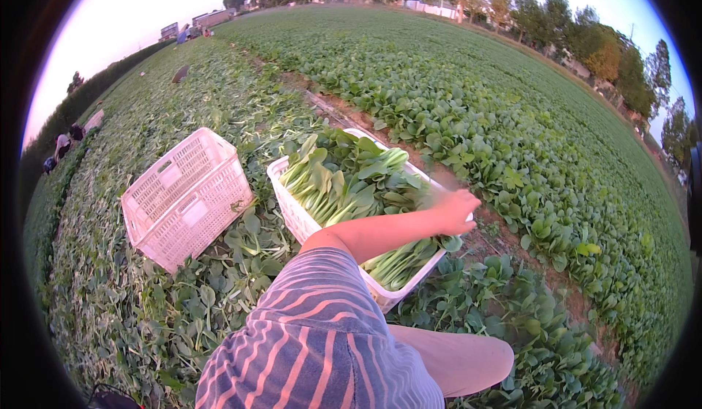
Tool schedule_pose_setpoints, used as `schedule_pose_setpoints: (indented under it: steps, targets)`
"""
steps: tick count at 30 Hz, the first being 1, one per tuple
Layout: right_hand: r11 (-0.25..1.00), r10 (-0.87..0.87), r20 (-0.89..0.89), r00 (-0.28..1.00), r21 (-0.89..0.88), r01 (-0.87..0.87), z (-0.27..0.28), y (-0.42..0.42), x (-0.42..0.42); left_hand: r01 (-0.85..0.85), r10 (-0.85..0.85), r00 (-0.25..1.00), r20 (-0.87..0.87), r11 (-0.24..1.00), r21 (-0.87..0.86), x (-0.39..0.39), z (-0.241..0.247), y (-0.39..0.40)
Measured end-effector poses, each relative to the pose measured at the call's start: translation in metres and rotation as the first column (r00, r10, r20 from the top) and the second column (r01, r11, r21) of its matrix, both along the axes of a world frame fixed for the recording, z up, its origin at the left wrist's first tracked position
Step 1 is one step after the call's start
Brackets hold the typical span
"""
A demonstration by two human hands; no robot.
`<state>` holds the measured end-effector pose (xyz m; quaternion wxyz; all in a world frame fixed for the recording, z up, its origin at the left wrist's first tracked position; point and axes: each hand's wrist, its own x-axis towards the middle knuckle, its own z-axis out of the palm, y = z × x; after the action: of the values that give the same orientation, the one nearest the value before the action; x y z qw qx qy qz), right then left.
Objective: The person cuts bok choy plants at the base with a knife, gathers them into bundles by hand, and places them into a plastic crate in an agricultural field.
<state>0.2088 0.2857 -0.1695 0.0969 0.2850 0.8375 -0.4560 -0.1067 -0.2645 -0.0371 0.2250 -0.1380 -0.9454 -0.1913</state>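
My left arm reaches across a white plastic crate from the left. My left hand is over the crate's right rim, with its fingers partly hidden and blurred, so a grip on the rim cannot be made out. Bunches of leafy greens, with pale green stalks and broad leaves, fill the crate up to the rim. More greens lie in its near end, below my forearm. A brownish blur shows just beyond the hand. My right hand is out of view.
A second perforated plastic crate stands tilted at the left among cut leaves. Rows of growing greens stretch right beyond a bare soil strip. My bent knee is at lower right. People crouch far left.
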Motion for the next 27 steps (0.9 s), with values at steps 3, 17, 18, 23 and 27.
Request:
schedule_pose_setpoints:
  steps: [3, 17, 18, 23, 27]
  targets:
    - [0.981, -0.155, -0.077, 0.985, -0.130, 0.144, 0.000, 0.029, 0.052, 0.473, -0.475, 0.877, -0.078, 0.880, -0.036, 0.012, 0.015, 0.081]
    - [0.397, -0.884, -0.359, 0.299, -0.242, 0.885, 0.069, 0.064, 0.240, 0.955, -0.963, -0.100, 0.252, -0.021, 0.297, 0.165, 0.009, 0.392]
    - [0.378, -0.900, -0.316, 0.300, -0.222, 0.899, 0.054, 0.059, 0.260, 0.944, -0.952, -0.124, 0.281, -0.026, 0.330, 0.173, 0.002, 0.408]
    - [0.401, -0.916, -0.103, 0.387, -0.244, 0.883, -0.020, 0.005, 0.278, 0.983, -0.862, -0.165, 0.480, -0.102, 0.155, 0.187, -0.047, 0.398]
    - [0.546, -0.820, -0.034, 0.571, -0.345, 0.764, -0.078, -0.026, 0.256, 0.962, -0.718, -0.260, 0.646, -0.252, 0.108, 0.202, -0.062, 0.390]
